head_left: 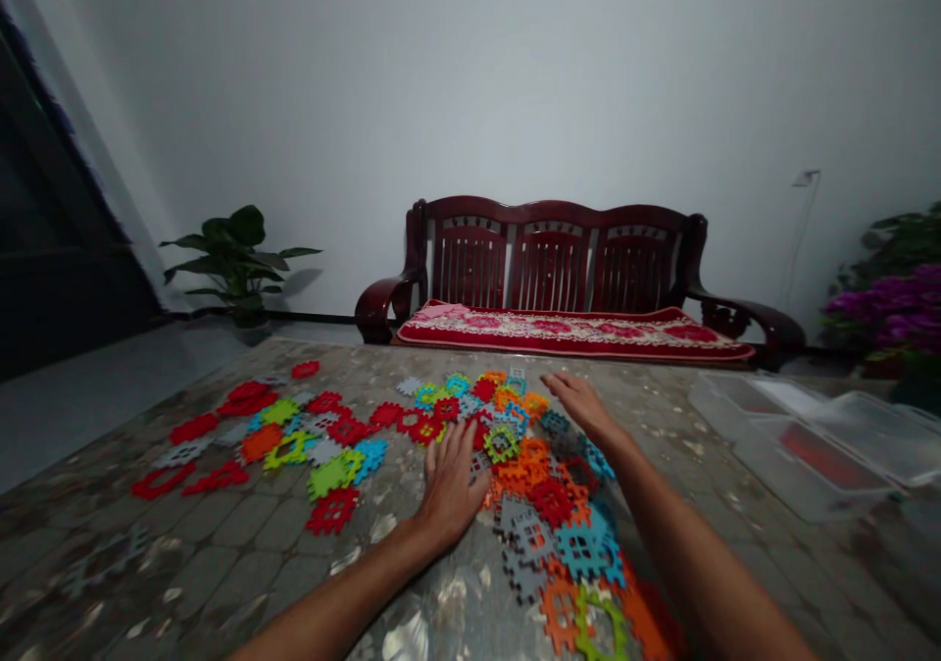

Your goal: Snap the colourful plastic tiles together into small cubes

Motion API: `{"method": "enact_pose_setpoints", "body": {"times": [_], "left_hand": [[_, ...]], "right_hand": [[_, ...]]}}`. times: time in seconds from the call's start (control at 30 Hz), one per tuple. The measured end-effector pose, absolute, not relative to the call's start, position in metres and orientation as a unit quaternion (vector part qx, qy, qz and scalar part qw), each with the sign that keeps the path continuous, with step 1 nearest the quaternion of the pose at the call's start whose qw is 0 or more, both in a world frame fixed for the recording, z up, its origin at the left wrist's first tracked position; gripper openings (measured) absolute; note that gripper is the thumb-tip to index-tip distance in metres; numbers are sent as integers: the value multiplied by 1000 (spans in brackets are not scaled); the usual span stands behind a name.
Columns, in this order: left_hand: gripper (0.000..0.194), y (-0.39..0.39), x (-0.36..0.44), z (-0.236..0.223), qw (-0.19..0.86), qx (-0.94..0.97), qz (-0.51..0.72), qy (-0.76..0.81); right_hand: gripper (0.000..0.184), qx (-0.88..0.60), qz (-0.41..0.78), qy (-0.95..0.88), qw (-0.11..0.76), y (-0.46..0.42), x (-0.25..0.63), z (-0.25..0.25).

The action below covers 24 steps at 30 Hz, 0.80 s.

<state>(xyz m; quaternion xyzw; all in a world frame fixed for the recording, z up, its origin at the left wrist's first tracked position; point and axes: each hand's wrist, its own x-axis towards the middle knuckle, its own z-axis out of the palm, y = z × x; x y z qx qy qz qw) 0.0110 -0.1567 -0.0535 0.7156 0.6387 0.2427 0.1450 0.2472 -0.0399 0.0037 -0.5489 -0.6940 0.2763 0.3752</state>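
Note:
Many flat toothed plastic tiles [529, 484] in red, orange, blue, green and grey lie scattered over a patterned table [221, 563]. My left hand [450, 484] rests flat on the table, fingers stretched out, touching tiles at the pile's left edge. My right hand [580, 401] lies open on the far right side of the pile, fingers pointing left over the tiles. Neither hand holds anything. A looser spread of red and green tiles [294, 435] lies to the left.
Two clear plastic boxes with lids [809, 445] stand on the table at the right. Behind the table is a dark wooden bench [559, 269] with a red cushion. A potted plant [235, 259] stands at the left wall, purple flowers [897, 308] at the right.

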Motion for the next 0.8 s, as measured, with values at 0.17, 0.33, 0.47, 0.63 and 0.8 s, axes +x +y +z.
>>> {"method": "enact_pose_setpoints", "body": {"times": [0.17, 0.33, 0.47, 0.63, 0.8], "left_hand": [[96, -199, 7, -70, 145, 808, 190, 539], [131, -217, 34, -74, 189, 865, 107, 452], [121, -211, 52, -69, 194, 851, 99, 478], [102, -200, 64, -74, 171, 846, 134, 487], [90, -194, 75, -74, 122, 840, 132, 511]], "right_hand": [[47, -654, 175, -697, 235, -64, 320, -27], [52, -707, 105, -694, 87, -98, 316, -35], [52, -719, 71, -690, 38, -112, 292, -26], [55, -727, 71, -682, 36, -112, 281, -23], [58, -737, 100, -667, 48, -104, 283, -25]]}}
